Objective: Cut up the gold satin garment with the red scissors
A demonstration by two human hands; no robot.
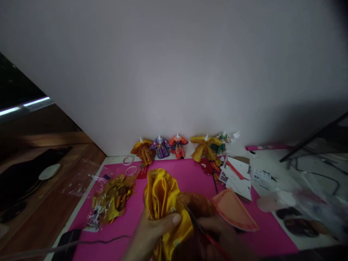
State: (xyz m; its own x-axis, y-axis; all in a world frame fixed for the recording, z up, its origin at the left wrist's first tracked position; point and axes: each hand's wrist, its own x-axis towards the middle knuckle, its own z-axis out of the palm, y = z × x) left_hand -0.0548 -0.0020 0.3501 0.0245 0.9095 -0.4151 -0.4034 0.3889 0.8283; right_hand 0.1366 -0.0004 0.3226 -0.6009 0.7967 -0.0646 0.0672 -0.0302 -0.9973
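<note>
My left hand [157, 230] is closed around a bunched piece of shiny golden-yellow fabric [162, 192], its thumb pressed across the folds. The fabric also spreads to the right as a darker brownish part. Red-handled scissors [210, 241] are in my right hand [220, 228], low in the picture and dim. Their dark blades lie against the fabric, pointing up and to the left; whether they are open or closed I cannot tell. Beside my right hand lies a peach, fan-shaped piece [235, 212] with an orange border.
Several small dressed figures [178, 146] stand along the wall behind the pink mat [187, 174]. Left on the mat are golden scraps [116, 197] and clear plastic. At right lie white papers [236, 177] with a red strip, a capped bottle [274, 200] and plastic bags.
</note>
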